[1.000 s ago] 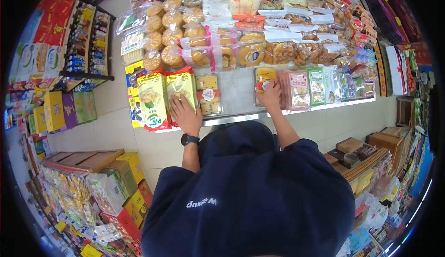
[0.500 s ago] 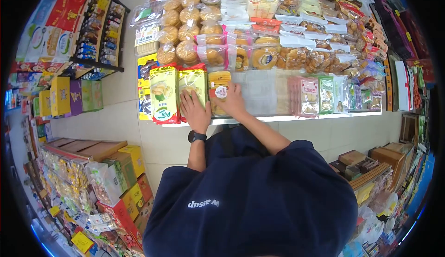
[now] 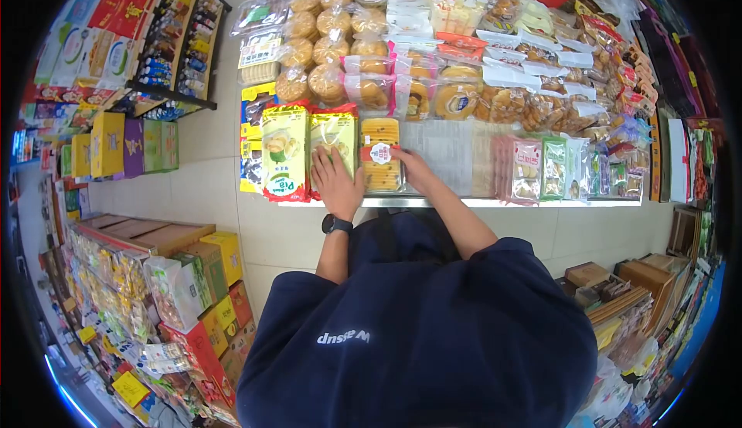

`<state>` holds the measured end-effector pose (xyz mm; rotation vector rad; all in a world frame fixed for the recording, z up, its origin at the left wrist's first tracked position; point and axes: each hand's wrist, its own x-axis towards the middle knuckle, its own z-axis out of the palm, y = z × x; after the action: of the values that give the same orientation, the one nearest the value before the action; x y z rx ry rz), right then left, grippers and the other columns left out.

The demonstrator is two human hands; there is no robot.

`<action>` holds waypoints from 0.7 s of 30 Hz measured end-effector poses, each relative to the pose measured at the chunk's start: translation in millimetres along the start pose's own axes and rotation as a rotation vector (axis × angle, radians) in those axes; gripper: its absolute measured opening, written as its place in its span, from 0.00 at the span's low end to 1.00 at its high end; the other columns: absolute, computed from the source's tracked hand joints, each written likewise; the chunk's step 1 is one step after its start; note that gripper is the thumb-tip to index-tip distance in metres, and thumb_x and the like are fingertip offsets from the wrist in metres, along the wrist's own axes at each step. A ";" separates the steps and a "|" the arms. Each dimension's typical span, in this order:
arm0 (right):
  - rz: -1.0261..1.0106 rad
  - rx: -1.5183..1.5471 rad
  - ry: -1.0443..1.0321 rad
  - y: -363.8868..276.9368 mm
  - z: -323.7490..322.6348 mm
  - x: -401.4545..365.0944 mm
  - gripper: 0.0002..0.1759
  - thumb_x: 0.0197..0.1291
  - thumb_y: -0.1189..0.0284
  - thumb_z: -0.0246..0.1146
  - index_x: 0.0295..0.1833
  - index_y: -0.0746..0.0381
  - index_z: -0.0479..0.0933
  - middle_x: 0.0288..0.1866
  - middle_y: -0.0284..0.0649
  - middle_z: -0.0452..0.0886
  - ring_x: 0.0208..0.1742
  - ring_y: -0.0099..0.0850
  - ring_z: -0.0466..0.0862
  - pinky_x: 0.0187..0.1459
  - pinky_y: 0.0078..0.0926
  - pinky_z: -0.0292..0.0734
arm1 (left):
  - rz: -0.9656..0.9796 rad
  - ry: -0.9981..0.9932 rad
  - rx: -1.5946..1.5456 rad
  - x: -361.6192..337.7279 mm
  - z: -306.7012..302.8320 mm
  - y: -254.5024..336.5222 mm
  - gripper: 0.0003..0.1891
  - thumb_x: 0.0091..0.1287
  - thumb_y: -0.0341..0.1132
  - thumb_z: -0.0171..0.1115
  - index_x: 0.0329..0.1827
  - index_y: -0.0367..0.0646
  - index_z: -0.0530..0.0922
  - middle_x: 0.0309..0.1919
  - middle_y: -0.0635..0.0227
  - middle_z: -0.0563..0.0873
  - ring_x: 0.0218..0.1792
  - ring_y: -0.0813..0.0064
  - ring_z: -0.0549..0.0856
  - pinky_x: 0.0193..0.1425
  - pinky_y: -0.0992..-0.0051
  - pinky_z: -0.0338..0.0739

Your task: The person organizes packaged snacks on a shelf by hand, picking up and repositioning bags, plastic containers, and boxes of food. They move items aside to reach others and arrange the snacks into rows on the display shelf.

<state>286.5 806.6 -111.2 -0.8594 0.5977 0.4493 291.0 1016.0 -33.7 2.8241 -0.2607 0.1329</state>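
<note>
My left hand [image 3: 337, 185] lies flat, fingers stretched out, on a yellow-green food package [image 3: 347, 130] with red ends. A matching package marked "Pia" [image 3: 285, 154] lies directly to its left. On the other side is a clear pack of yellow pastries [image 3: 381, 171] with a red band and a white label. My right hand [image 3: 417, 171] touches the right edge of this pastry pack, its fingertips by the label and its fingers extended. The underside of the right hand is hidden. A dark watch [image 3: 337, 224] is on my left wrist.
Rows of bagged round cakes [image 3: 331, 49] and breads [image 3: 506, 105] cover the display table behind my hands. Pink packs [image 3: 523, 167] and green packs [image 3: 553, 167] stand to the right. Stacked boxes [image 3: 205, 273] are at lower left, with a drinks shelf [image 3: 174, 49] at upper left.
My right hand has slid off the top of the pastry pack to its right edge, uncovering more of it. My left hand stays on the yellow-green package. The whole view has shifted slightly.
</note>
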 end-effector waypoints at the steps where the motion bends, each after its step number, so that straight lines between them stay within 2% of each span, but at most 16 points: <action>1: 0.022 -0.005 0.005 -2.0 1.0 2.2 0.41 0.62 0.60 0.71 0.69 0.78 0.65 0.64 0.54 0.78 0.64 0.39 0.81 0.63 0.33 0.76 | 0.001 0.001 -0.003 0.4 0.4 -0.2 0.42 0.67 0.50 0.63 0.77 0.33 0.60 0.79 0.42 0.56 0.80 0.43 0.53 0.80 0.46 0.50; 3: 0.070 -0.016 0.015 -4.0 3.6 3.9 0.36 0.63 0.61 0.70 0.67 0.77 0.70 0.61 0.49 0.81 0.60 0.36 0.83 0.60 0.31 0.78 | 0.002 0.001 -0.006 -0.2 0.7 -0.9 0.42 0.66 0.50 0.63 0.78 0.34 0.60 0.79 0.43 0.56 0.80 0.43 0.53 0.80 0.46 0.50; 6: 0.109 -0.007 0.000 -6.4 5.4 1.0 0.34 0.63 0.62 0.71 0.64 0.76 0.72 0.60 0.47 0.83 0.58 0.36 0.84 0.58 0.31 0.79 | 0.001 0.000 0.003 0.1 0.9 -1.3 0.42 0.66 0.51 0.63 0.77 0.33 0.60 0.79 0.43 0.56 0.80 0.43 0.53 0.80 0.46 0.50; 12: 0.046 -0.055 0.005 -0.1 -2.9 1.1 0.36 0.62 0.62 0.71 0.66 0.77 0.70 0.59 0.48 0.82 0.59 0.35 0.83 0.59 0.31 0.79 | -0.005 0.002 0.010 -0.5 1.3 -1.0 0.43 0.65 0.52 0.64 0.77 0.33 0.61 0.79 0.42 0.56 0.80 0.44 0.53 0.80 0.47 0.50; 15: 0.069 -0.111 0.137 21.2 -40.7 21.8 0.39 0.61 0.61 0.72 0.67 0.77 0.68 0.57 0.48 0.83 0.61 0.35 0.82 0.61 0.32 0.77 | -0.008 -0.003 0.012 0.5 -1.5 0.7 0.43 0.65 0.52 0.64 0.77 0.34 0.61 0.79 0.42 0.56 0.81 0.44 0.53 0.80 0.48 0.50; 18: -0.026 -0.080 0.164 3.6 -19.2 -8.9 0.42 0.61 0.57 0.72 0.68 0.77 0.66 0.59 0.50 0.81 0.62 0.37 0.81 0.63 0.33 0.75 | -0.007 0.015 0.005 0.1 0.8 -1.1 0.44 0.64 0.52 0.64 0.77 0.34 0.61 0.79 0.42 0.56 0.80 0.44 0.53 0.80 0.48 0.50; 21: -0.228 -0.279 0.327 28.1 -7.1 3.3 0.43 0.60 0.52 0.71 0.66 0.75 0.68 0.62 0.53 0.79 0.61 0.41 0.82 0.62 0.35 0.75 | -0.004 0.021 0.003 -0.7 1.3 -0.8 0.44 0.64 0.52 0.64 0.78 0.34 0.60 0.79 0.42 0.56 0.80 0.44 0.53 0.80 0.48 0.51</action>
<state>270.3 817.5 -132.9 -1.2671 0.7365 0.1853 290.6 1016.5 -35.3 2.8244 -0.2500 0.1616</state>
